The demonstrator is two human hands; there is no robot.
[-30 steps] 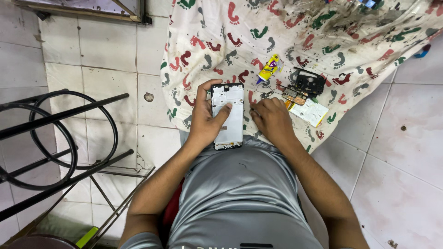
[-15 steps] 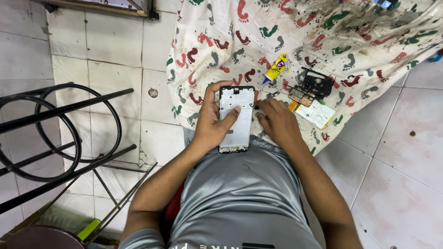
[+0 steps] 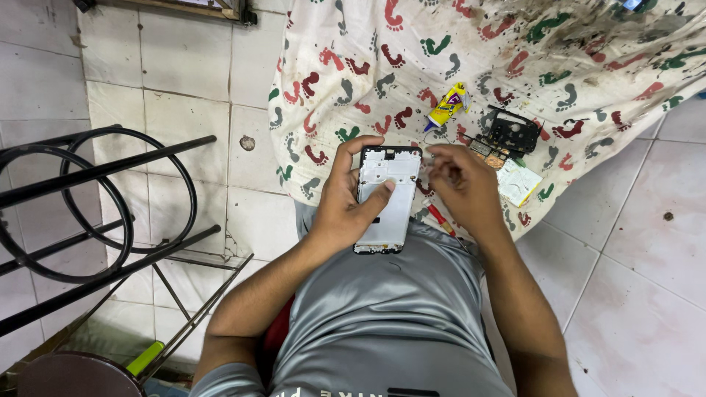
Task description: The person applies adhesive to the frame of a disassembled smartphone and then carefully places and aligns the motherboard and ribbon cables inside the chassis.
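My left hand (image 3: pixel 344 202) grips a white phone frame (image 3: pixel 386 192) with a black rim, held upright over my lap, the thumb pressed across its inner face. My right hand (image 3: pixel 463 187) hovers just to the right of the frame's top corner, fingers curled together; whether they pinch a small part I cannot tell. A red-handled tool (image 3: pixel 439 218) lies under that hand on the cloth. Beyond the hands, on the footprint-patterned cloth (image 3: pixel 382 66), lie a yellow glue tube (image 3: pixel 447 108), a black phone part (image 3: pixel 513 134) and a white square part (image 3: pixel 519 181).
A black metal stand with round rings (image 3: pixel 88 213) fills the left side over the tiled floor (image 3: pixel 632 279). A dark round stool seat (image 3: pixel 70 376) and a green handle (image 3: pixel 145 358) sit at the bottom left. A wooden frame edge (image 3: pixel 184 7) runs along the top.
My right hand has lifted off the phone frame's right edge and drawn slightly to the right. The left hand keeps its grip on the frame.
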